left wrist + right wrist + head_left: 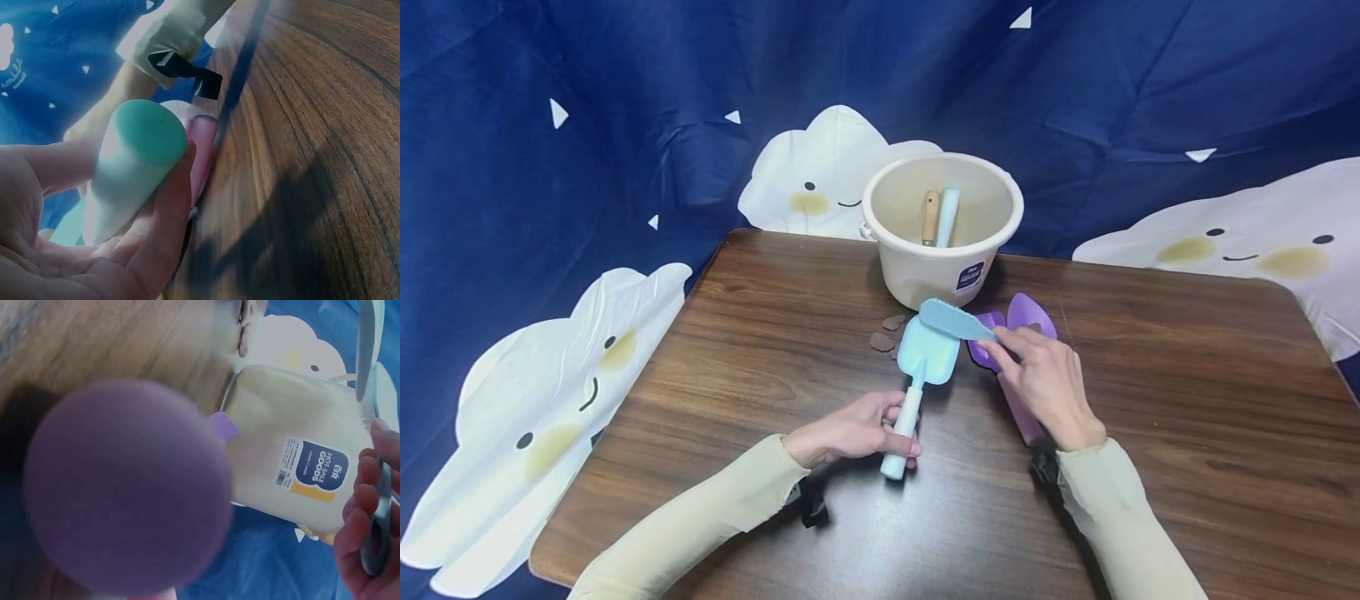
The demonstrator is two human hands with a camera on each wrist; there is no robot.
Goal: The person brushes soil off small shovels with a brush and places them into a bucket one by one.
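Observation:
My left hand (pixel 865 427) grips the pale handle of a light blue toy shovel (pixel 928 354), fingers and thumb around it. In the left wrist view the green-capped end of the shovel handle (pixel 137 175) sticks out of the grip. Between thumb and fingers, my right hand (pixel 1043 375) holds a blue brush (pixel 953 320), its head over the far part of the shovel blade. Short bristles and the brush handle (pixel 376 531) show in the right wrist view. Brown flakes (pixel 882 342) lie left of the blade. Under the right hand are purple tools (pixel 1028 313), partly hidden.
Beyond the hands stands a cream bucket (pixel 917 271) holding a wooden-handled tool (pixel 931 215) and a light blue handle (pixel 948 215). The brown table (pixel 760 333) has a blue cloth (pixel 925 50) with white clouds behind it. A blurred purple handle end (pixel 128 487) fills much of the right wrist view.

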